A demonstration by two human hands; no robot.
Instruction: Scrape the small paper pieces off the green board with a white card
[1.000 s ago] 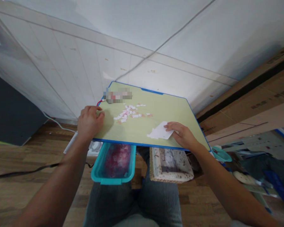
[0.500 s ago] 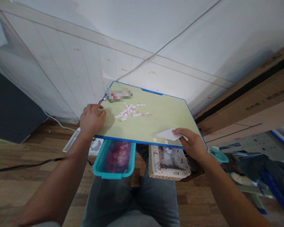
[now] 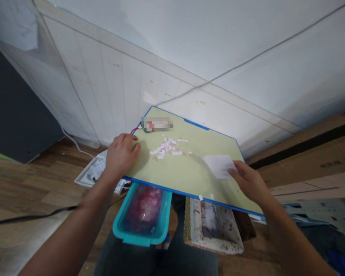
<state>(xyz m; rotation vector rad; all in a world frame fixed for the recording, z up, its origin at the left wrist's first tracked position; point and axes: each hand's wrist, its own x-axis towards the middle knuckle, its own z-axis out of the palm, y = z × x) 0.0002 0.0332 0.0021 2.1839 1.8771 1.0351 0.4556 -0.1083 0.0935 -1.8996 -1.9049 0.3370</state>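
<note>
Work surface: small table point(image 3: 172, 170), pale yellow-green top with blue edging point(image 3: 175, 191).
Small white and pinkish pieces point(image 3: 166, 147) lie in a loose cluster left of centre, with stragglers to its right; two separate white pieces point(image 3: 200, 197) lie at the near edge, one overlapping the edging; an obscured item point(image 3: 157, 124) occupies the far left corner.

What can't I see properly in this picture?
All in the head view:
Pixelated thing near the board's far left corner: blurred by square blocks.
White scraps: too small to read any marks.
White card in the right hand: its underside is turned away.
Teal tub and speckled box: far ends hidden under the board.
Dark panel: cut off by the left edge.
</note>
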